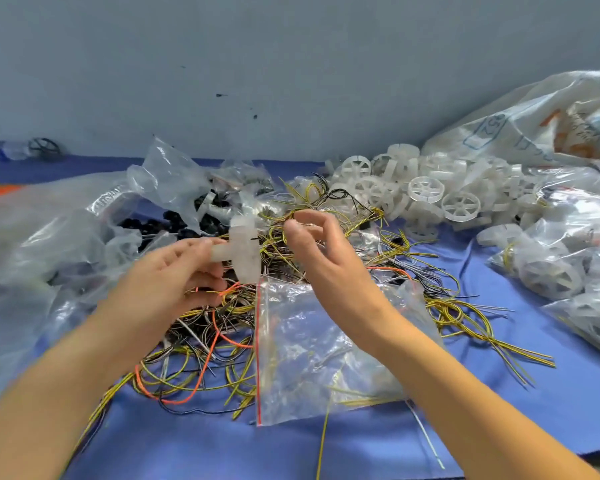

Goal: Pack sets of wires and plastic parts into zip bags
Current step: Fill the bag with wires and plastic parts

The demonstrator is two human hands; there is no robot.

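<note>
So, a translucent white cross-shaped plastic part (244,252) is gripped by the left hand (163,285). One stubby arm of it is pinched between thumb and fingers, and it's held up just above the big tangle of yellow, black and orange wires (219,327).

The right hand (326,261) is raised just beside the part without touching it, fingers curled, thumb and forefinger close together. Whether a thin wire is pinched there can't really be told, it's too blurry.

A small clear zip bag with a red seal strip (326,351) is laid flat on the blue table cover (499,420), under the right wrist. Its red edge is turned toward the wire tangle and partly rests on it, and a few wires can be seen inside.

Further back, a heap of white spoked plastic wheels (426,192) is piled near the grey wall (291,64). Filled clear bags (565,258) are stacked at the right. A large crumpled clear plastic bag (49,244) is spread at the left, with some small black parts (160,225) beside it.
</note>
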